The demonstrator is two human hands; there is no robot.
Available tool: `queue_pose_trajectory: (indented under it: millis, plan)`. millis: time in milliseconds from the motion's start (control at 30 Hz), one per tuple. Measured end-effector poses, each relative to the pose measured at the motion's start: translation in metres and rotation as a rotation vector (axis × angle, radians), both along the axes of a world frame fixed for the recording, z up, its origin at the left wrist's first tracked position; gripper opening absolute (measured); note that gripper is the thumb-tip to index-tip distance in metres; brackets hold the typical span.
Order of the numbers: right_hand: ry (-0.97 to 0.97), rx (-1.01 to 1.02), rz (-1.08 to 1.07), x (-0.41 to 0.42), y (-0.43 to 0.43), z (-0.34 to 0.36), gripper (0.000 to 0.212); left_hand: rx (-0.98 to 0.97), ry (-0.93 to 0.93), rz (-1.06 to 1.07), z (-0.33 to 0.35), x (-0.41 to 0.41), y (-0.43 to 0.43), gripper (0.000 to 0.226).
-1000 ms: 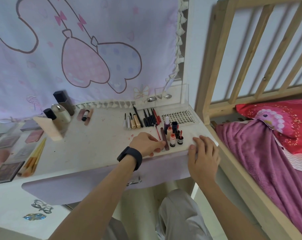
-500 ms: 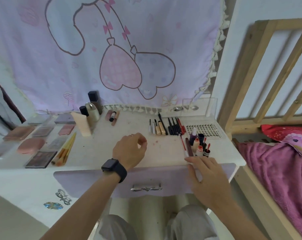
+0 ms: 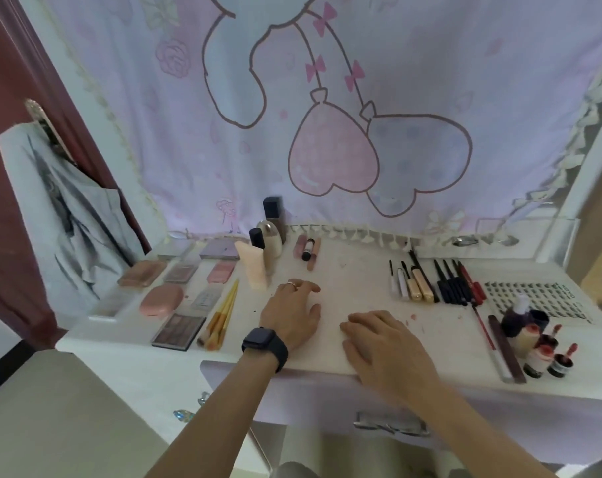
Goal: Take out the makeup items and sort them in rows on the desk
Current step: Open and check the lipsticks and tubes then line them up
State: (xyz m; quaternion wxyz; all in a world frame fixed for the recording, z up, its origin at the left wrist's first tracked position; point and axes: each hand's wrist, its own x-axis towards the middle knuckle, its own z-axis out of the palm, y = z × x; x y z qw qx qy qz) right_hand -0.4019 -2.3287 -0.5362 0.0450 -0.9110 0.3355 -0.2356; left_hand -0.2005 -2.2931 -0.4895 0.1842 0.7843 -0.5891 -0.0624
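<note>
1. Far left of the bench (image 3: 354, 270): flat palettes (image 3: 179, 331) and a pink compact (image 3: 161, 300) lie in rows, well clear of both hands.
2. Next, the brushes (image 3: 220, 319) lie bunched, long axis running from the near edge away toward the back. They are just left of the left hand (image 3: 291, 313), which is the nearer one to them.
3. Behind that hand stand a cream tube (image 3: 253, 267) and bottles (image 3: 270, 236), with two short tubes (image 3: 308, 251) lying beside them. These look the least lined up, so the next tidy probably goes there, forward of the left grip.
4. The left grip rests palm down, fingers loosely curled, holding nothing. A watch (image 3: 266, 346) is on the wrist.
5. The right hand (image 3: 384, 343) lies flat on the bare middle, fingers spread and pointing left, also holding nothing. The two hands are near but apart.
6. Right of it, pencils and wands (image 3: 434, 282) lie side by side, all pointing away. A lash card (image 3: 540, 300) sits beyond them.
7. Far right, small bottles (image 3: 533, 339) stand in a cluster beside a long dark stick (image 3: 506, 350). A reach across could tip them.
8. Judged from this, the sorting looks nearly finished.
</note>
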Motion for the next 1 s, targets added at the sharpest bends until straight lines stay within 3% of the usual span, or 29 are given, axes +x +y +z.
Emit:
queue_pose_trajectory:
  millis: [267, 500, 567, 667, 767, 833, 933, 1000]
  plan:
    - [-0.066, -0.049, 0.000, 0.002, 0.000, -0.008, 0.037, -0.024, -0.164, 0.039, -0.012, 0.029, -0.078, 0.062]
    - [-0.099, -0.033, -0.005, 0.001, 0.001, -0.007, 0.035, -0.002, -0.250, 0.119, -0.012, 0.024, -0.085, 0.035]
    - [-0.090, -0.020, -0.013, 0.001, 0.001, -0.005, 0.036, -0.008, -0.191, 0.142, -0.009, 0.020, -0.078, 0.036]
    - [-0.078, 0.001, -0.023, 0.001, 0.003, -0.001, 0.038, -0.026, -0.103, 0.176, -0.003, 0.012, -0.062, 0.054]
    - [-0.073, 0.048, -0.033, 0.001, 0.005, 0.003, 0.038, 0.146, -0.053, 0.208, 0.011, 0.003, -0.042, 0.034]
    - [-0.078, 0.097, -0.041, 0.000, 0.008, 0.007, 0.037, 0.212, 0.101, 0.200, 0.019, -0.002, -0.030, 0.028]
    - [-0.091, 0.187, -0.054, -0.005, 0.010, 0.013, 0.041, 0.202, 0.453, 0.205, 0.027, -0.012, -0.011, 0.046]
    - [-0.120, 0.217, -0.068, -0.008, 0.012, 0.015, 0.044, 0.203, 0.643, 0.177, 0.032, -0.020, 0.003, 0.045]
